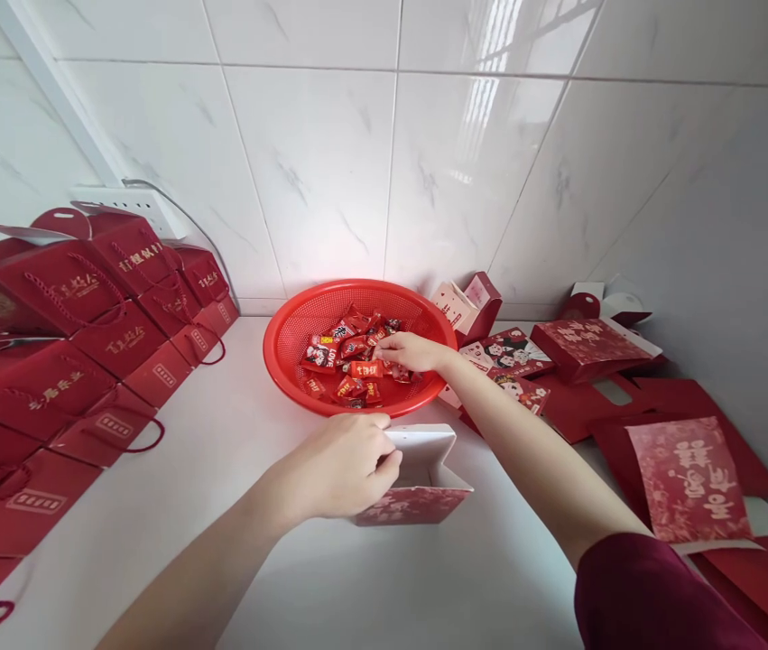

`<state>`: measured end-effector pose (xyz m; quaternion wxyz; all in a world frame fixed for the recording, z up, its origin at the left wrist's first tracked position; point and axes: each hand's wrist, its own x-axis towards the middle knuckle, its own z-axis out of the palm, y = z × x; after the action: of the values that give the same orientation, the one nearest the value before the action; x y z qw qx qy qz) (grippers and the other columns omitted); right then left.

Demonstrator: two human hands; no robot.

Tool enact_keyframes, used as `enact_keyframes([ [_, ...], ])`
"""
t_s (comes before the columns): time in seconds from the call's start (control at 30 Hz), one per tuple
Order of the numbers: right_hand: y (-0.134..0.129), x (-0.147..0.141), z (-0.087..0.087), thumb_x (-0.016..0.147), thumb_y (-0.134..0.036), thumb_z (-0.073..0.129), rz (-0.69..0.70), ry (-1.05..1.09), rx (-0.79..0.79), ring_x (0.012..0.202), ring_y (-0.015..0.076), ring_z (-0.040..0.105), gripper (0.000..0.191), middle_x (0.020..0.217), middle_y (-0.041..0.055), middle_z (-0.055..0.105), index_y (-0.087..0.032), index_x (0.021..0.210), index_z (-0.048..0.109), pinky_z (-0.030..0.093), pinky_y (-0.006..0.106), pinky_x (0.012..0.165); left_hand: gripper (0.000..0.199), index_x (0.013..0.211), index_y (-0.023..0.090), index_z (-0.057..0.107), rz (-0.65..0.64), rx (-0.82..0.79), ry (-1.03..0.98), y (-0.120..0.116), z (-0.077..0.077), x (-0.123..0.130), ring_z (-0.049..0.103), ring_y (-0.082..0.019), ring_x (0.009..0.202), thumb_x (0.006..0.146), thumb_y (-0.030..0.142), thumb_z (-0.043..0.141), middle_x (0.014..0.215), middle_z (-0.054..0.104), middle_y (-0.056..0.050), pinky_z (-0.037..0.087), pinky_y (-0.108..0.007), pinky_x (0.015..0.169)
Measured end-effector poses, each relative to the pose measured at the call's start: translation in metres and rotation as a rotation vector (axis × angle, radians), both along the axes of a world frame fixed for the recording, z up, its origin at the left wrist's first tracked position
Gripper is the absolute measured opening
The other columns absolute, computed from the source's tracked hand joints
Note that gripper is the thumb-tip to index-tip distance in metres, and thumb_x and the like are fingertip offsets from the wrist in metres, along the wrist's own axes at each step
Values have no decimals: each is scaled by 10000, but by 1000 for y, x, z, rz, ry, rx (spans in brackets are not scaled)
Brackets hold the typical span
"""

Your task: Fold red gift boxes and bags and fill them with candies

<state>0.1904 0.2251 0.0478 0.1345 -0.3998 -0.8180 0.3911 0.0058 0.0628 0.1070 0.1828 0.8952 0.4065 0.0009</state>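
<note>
My left hand (pixel 349 462) grips the left side of a small red gift box (pixel 417 507) with a white inside, its top open, standing on the white table. Beyond the box sits a red plastic basket (pixel 279 361) with perforated walls. Wrapped candies (pixel 321 354) in red and dark wrappers lie in it. Reaching over the basket's right rim, my right hand (pixel 407 350) has its fingertips drawn together among the candies. Just below those fingertips is a red-wrapped candy (pixel 366 369); whether the fingers pinch it or another one is hard to make out.
Rows of red gift boxes (pixel 78 361) with cord handles fill the left side. Flat and folded red boxes (pixel 579 348) and a printed pink-red carton (pixel 691 478) lie on the right. A power strip (pixel 130 208) with a cable rests by the tiled wall (pixel 329 162).
</note>
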Motion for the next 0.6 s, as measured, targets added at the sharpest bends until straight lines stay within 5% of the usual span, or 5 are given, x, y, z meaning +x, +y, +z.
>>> enact_keyframes([
  [0.17, -2, -5, 7, 915, -163, 512, -82, -48, 89, 864, 181, 701, 315, 984, 60, 755, -148, 1188, 669, 531, 274, 820, 363, 572, 160, 272, 11, -19, 2, 0, -1, 0, 323, -109, 529, 913, 229, 377, 650, 420, 0, 216, -305, 506],
  [0.3, -3, -4, 9, 872, -144, 604, -94, -166, 145, 1057, 231, 669, 285, 1095, 36, 749, -185, 1119, 739, 465, 293, 986, 368, 565, 151, 265, -12, -5, -7, 0, -3, -3, 310, -107, 523, 909, 215, 378, 643, 409, 2, 208, -309, 499],
  [0.4, 5, -2, 11, 884, -215, 658, -78, -314, 100, 1003, 248, 673, 163, 1036, 59, 744, -151, 1000, 753, 503, 341, 941, 372, 560, 146, 270, -26, 1, -9, 0, -4, -4, 312, -104, 518, 908, 213, 385, 642, 417, 2, 200, -312, 499],
  [0.6, 54, -4, 24, 971, -358, 586, -112, -554, 13, 1061, 228, 629, 286, 1249, 81, 616, -180, 1191, 629, 547, 409, 902, 378, 545, 147, 328, -32, -4, -11, 0, -1, -3, 330, -106, 521, 911, 223, 387, 656, 445, -3, 205, -306, 498],
])
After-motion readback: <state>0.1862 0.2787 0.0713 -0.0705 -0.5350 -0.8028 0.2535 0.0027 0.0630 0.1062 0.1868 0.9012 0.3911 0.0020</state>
